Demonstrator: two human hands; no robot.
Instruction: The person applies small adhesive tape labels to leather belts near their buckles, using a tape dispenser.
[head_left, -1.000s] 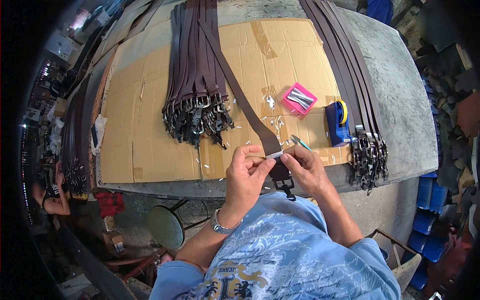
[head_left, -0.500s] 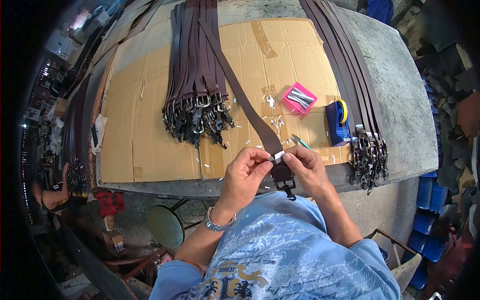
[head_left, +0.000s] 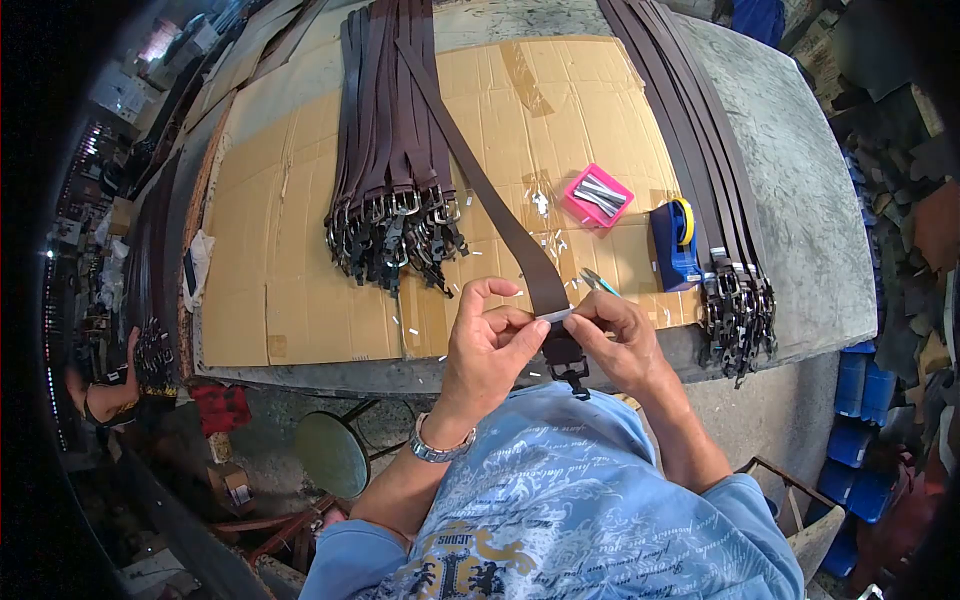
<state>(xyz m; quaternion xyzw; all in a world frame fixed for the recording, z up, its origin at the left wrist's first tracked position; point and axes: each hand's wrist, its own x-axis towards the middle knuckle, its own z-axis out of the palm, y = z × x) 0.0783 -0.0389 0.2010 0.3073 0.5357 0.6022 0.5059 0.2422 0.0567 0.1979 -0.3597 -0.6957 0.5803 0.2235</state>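
A dark brown belt (head_left: 497,212) runs from the bundle down to the table's front edge, its black buckle end (head_left: 565,352) pointing at my body. Across the belt just above that end lies a small white strip (head_left: 554,315). My left hand (head_left: 487,345) pinches the strip's left end between thumb and fingers, with the index finger raised. At the other end, my right hand (head_left: 620,340) grips the strip with thumb and fingertips. Whether the strip is wrapped round the back of the belt is hidden.
A bundle of buckled belts (head_left: 392,150) lies on the cardboard (head_left: 290,240), and another belt stack (head_left: 700,130) lies at right. A pink box (head_left: 598,196) of strips, a blue tape dispenser (head_left: 676,250) and cutters (head_left: 600,283) are nearby. Another person (head_left: 110,395) is far left.
The white strip now lies flatter across the belt, with my fingertips drawn in close at both ends. My left index finger has lifted. The belt has shifted slightly.
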